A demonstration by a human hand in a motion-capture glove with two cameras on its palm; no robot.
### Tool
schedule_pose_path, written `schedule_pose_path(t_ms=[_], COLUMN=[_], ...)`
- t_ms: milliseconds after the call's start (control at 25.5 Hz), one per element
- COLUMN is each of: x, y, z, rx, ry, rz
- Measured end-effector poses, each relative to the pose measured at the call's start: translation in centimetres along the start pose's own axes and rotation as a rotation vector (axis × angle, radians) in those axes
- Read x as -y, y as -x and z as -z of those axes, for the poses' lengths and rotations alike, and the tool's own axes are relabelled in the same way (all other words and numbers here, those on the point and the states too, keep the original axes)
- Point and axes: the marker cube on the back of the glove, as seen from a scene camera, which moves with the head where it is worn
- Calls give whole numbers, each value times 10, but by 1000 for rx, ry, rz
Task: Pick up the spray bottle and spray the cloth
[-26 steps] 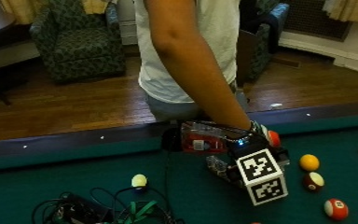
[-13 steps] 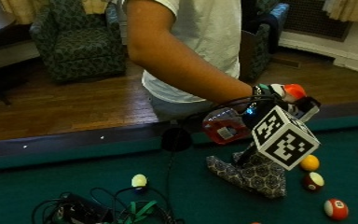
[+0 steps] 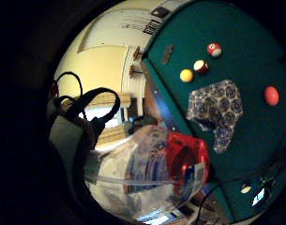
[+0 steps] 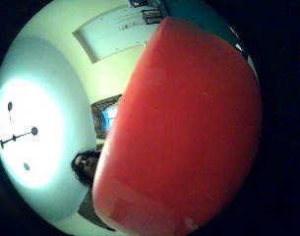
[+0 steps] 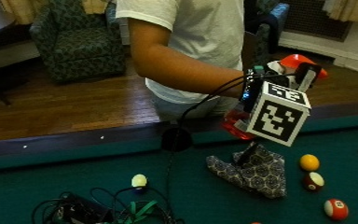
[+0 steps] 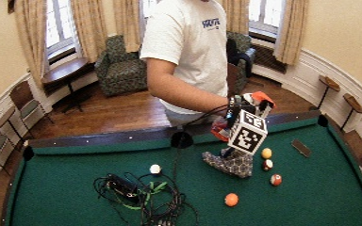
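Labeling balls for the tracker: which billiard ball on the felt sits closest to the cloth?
The maroon-and-white ball, just off the patterned cloth. The yellow ball is slightly further; the red-striped ball and pale ball are clearly farther.

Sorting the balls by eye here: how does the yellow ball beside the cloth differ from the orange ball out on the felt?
The yellow ball lies beside the cloth, next to two other balls; the orange ball lies alone, farther from the cloth. Yellow versus orange. Both rest on the green felt.
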Motion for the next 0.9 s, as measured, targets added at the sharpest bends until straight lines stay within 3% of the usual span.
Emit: schedule_pose_path(t_ms=[353, 902], x=[25, 118], y=[-9, -61], z=[-13, -11], rx=[-52, 2], ry=[-144, -198], rz=[162, 212])
